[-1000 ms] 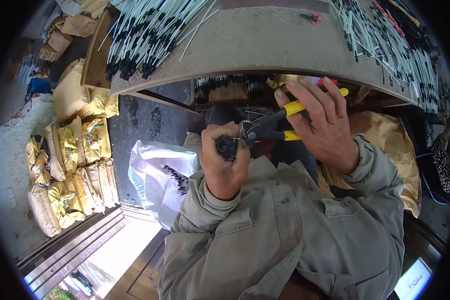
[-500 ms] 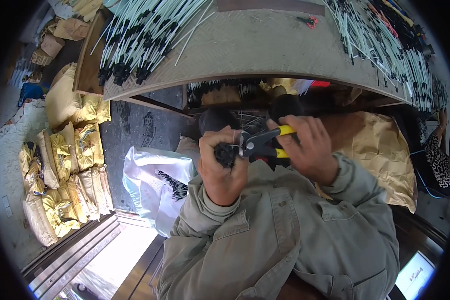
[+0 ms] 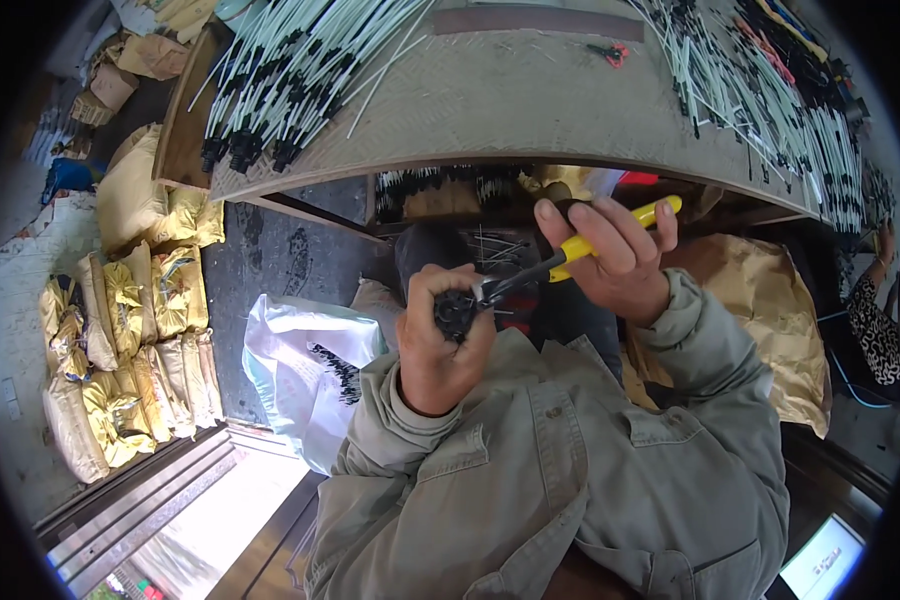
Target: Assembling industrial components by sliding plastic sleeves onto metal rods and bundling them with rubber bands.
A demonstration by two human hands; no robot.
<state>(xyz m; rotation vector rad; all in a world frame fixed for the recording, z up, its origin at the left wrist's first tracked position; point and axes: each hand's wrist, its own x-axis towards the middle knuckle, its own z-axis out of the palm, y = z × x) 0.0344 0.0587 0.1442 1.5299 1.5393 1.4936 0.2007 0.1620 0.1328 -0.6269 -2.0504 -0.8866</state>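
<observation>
A small black round plastic fitting [image 3: 456, 312] sits just below picture centre, pinched in the curled fingers of the left hand [image 3: 440, 345], fist closed around it. The metal nose of yellow-handled pliers [image 3: 570, 252] touches it from 2 o'clock; the right hand [image 3: 610, 255] wraps the handles, fingers folded tight. Both forearms rise from 6 o'clock, elbows bent. At 12 o'clock the curved wooden counter [image 3: 510, 100] edge hangs close above the hands, leaving a narrow gap. White rods with black ends [image 3: 280, 70] cover it at 11 o'clock. A white plastic bag [image 3: 300, 370] lies at 8 o'clock.
</observation>
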